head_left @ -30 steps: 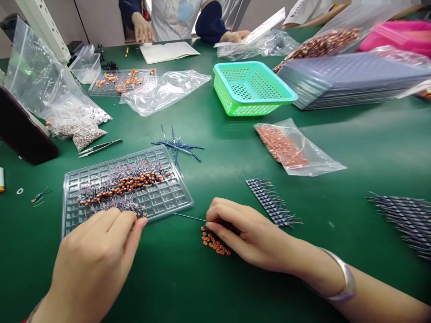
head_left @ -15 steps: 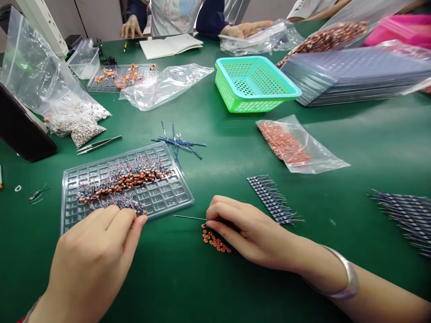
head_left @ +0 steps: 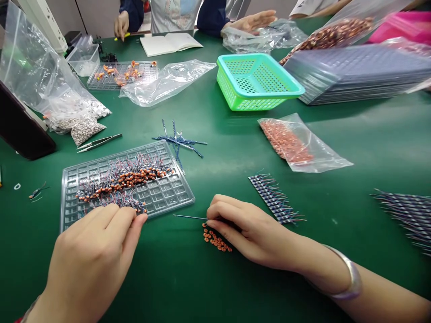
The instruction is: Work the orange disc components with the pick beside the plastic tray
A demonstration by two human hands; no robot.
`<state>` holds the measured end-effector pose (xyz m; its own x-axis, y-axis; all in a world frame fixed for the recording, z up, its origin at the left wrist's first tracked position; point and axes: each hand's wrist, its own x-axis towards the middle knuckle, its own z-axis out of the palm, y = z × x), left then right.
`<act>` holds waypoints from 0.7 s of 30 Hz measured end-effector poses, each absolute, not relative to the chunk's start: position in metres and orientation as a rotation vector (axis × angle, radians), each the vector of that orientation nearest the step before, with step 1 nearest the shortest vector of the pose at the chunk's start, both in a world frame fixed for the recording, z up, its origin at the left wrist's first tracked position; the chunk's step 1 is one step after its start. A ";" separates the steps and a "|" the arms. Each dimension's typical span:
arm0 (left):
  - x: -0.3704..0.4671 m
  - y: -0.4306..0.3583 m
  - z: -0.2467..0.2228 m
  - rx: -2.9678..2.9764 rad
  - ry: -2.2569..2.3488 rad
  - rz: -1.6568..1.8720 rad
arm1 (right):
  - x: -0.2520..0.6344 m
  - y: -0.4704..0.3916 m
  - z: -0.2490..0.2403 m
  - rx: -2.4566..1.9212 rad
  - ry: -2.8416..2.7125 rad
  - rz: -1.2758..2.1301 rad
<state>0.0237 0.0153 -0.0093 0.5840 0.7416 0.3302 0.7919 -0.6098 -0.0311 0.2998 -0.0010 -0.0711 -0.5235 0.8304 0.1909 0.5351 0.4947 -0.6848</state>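
Observation:
My right hand is closed in a pinch around a thin needle-like rod, which points left. Its fingertips are just above a small cluster of orange discs on the green tabletop. My left hand is closed, thumb against the bent fingers, at the near edge of a clear compartment tray. Anything inside that pinch is hidden. Piled on the tray are many small orange-tipped parts with fine wires. Right of my right hand lies a row of dark strips with wire ends.
Beyond the tray lie metal tweezers and loose blue strips. A green basket, a bag of orange pieces and stacked clear trays stand farther back. A dark upright panel is at left. Across the table sits another person.
My two hands stay almost still, with the rod in the same place. Across the table, the other person has picked up the yellow pen and lifted the other hand slightly off the plastic bag.

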 end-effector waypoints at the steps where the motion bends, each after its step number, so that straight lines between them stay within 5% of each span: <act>1: 0.024 0.015 -0.009 -2.638 -1.284 -0.431 | 0.300 -0.001 -0.071 -1.119 -2.238 0.775; 21: 0.027 0.015 -0.009 -2.648 -1.302 -0.423 | 0.286 -0.007 -0.065 -1.178 -2.473 0.420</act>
<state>0.0271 0.0151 -0.0089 0.5810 0.7483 0.3201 0.7936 -0.6082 -0.0186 0.2862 -0.0074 -0.0651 -0.5827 0.7880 0.1986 0.6783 0.6062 -0.4152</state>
